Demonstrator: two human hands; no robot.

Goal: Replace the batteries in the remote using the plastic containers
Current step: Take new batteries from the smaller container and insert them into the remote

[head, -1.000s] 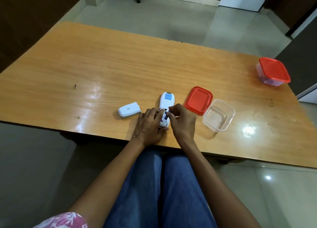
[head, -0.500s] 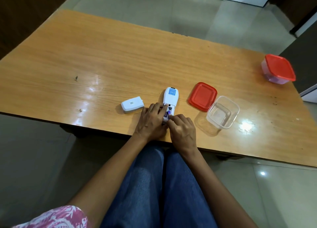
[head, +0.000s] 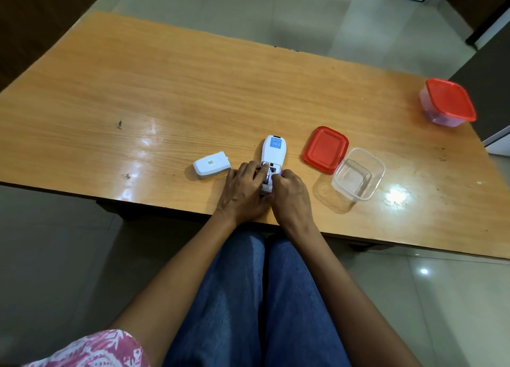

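A white remote (head: pixel 272 151) lies face down near the table's front edge, its battery bay open toward me. My left hand (head: pixel 242 193) rests on its left side, fingers pressing on a battery in the bay. My right hand (head: pixel 291 198) grips the remote's near right end, fingertips at the bay. The white battery cover (head: pixel 212 164) lies to the left. An open clear container (head: pixel 358 173) sits to the right, its red lid (head: pixel 325 149) beside it. A second container with a red lid on (head: pixel 447 102) stands far right.
The wooden table (head: pixel 165 91) reaches far ahead and left; its front edge runs just below my hands. My knees in blue jeans are under the edge. The closed container stands close to the table's right edge.
My hands stay on the remote's battery bay; fingers have shifted slightly. The view has tilted and moved in the frame, the objects have kept their places.
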